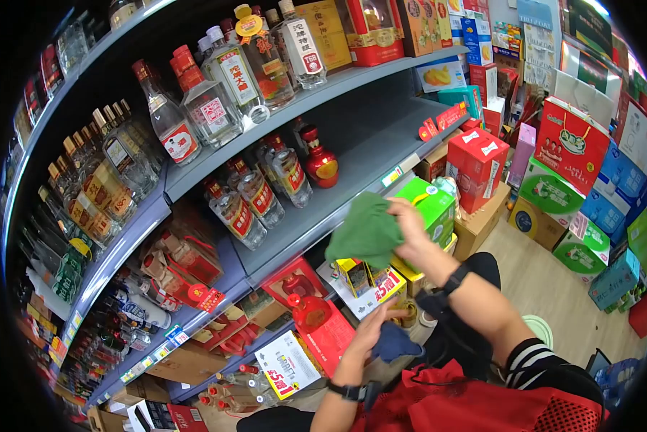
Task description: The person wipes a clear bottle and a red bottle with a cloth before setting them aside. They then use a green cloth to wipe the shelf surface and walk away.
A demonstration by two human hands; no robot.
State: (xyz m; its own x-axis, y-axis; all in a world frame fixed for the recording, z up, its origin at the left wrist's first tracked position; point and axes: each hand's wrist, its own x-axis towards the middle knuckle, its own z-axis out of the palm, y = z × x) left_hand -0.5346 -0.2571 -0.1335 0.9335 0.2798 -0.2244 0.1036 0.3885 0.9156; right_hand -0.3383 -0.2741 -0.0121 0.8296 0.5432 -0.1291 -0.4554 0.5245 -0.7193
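My right hand (410,229) is closed on a bunched green cloth (367,232), held up in front of the shelf edge. Lower down, my left hand (369,333) is beside a dark blue cloth (397,343) and appears to grip it; part of the grip is hidden. On the middle shelf (352,155), clear glass bottles with red labels (257,193) stand left of a red gourd-shaped bottle (321,162). Below the green cloth are a yellow-and-black box (354,276) and a promotional sign (374,297).
Bottles (212,111) and gift boxes (372,32) fill the upper shelf. A red gift box (327,335) with a bottle lies low, near glass bottles (230,392). Stacked cartons (554,191) line the right side beyond the wooden floor (521,270). A red box (476,169) sits on a cardboard carton (482,223).
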